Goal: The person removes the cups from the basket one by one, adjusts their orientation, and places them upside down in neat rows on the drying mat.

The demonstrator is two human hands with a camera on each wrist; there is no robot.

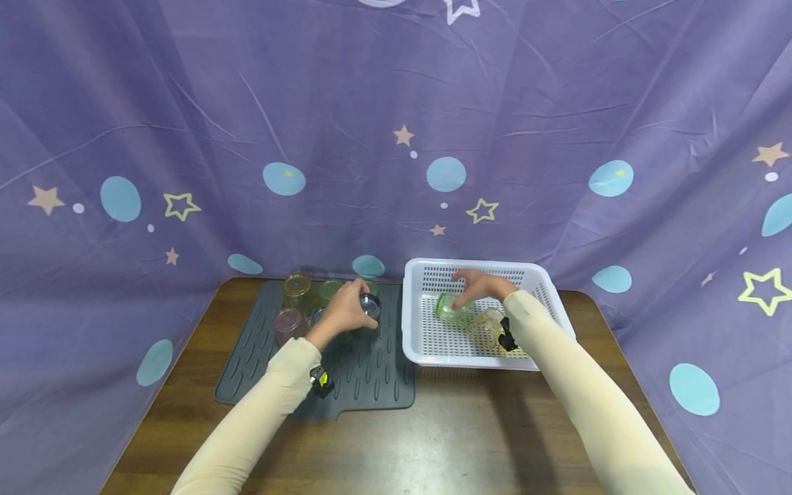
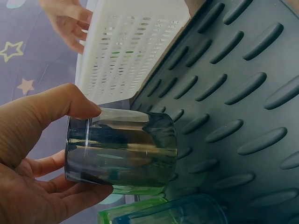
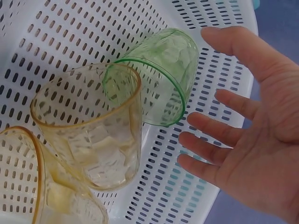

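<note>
My left hand grips a smoky grey glass by one end, thumb on one side and fingers on the other, over the right part of the dark drying mat. In the left wrist view, the far end of this glass is close to the mat. Over the white basket, my right hand spreads its fingers and holds nothing. Beside those fingers a green glass lies tipped in the basket, as the right wrist view shows. Two amber glasses, one tilted and one nearer, are next to it.
On the mat's back left are a yellow glass, a pink glass, a green glass and a blue glass, partly behind my left hand. Mat and basket share a wooden table against a purple curtain.
</note>
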